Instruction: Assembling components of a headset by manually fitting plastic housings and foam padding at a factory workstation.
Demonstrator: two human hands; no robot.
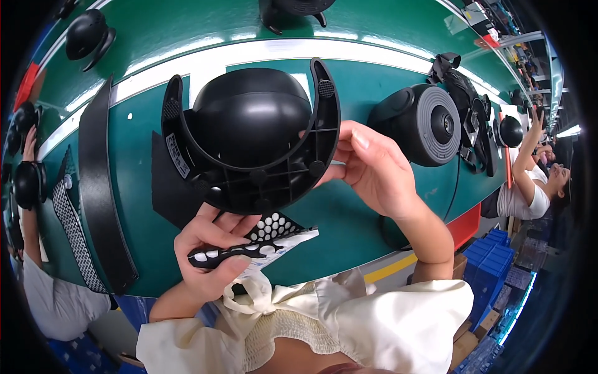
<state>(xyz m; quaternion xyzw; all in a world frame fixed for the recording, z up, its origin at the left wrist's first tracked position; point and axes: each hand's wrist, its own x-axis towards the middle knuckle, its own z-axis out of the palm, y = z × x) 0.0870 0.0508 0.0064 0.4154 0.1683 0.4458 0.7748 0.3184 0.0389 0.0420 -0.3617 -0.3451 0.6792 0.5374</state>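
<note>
In front of me a glossy black dome-shaped housing (pixel 252 118) is tilted with the underside of its curved, U-shaped base (pixel 265 190) toward me. Ribs, a small label and several round dark pads show on that underside. My right hand (pixel 377 168) grips the base at its right side, fingers partly hidden behind it. Below the base, my left hand (pixel 212 243) pinches a folded black sheet of round pads (pixel 274 227) with white dots and a pale backing. The left fingertips lie close under the base's lower edge; whether they touch it I cannot tell.
On the green table (pixel 349 224) stands a black round device with a grey ringed face (pixel 436 124), near black straps (pixel 476 124). To the left lie a long black strip (pixel 99 187) and a perforated sheet (pixel 71 227). Co-workers sit at both sides. Blue crates (pixel 489 255) stand right.
</note>
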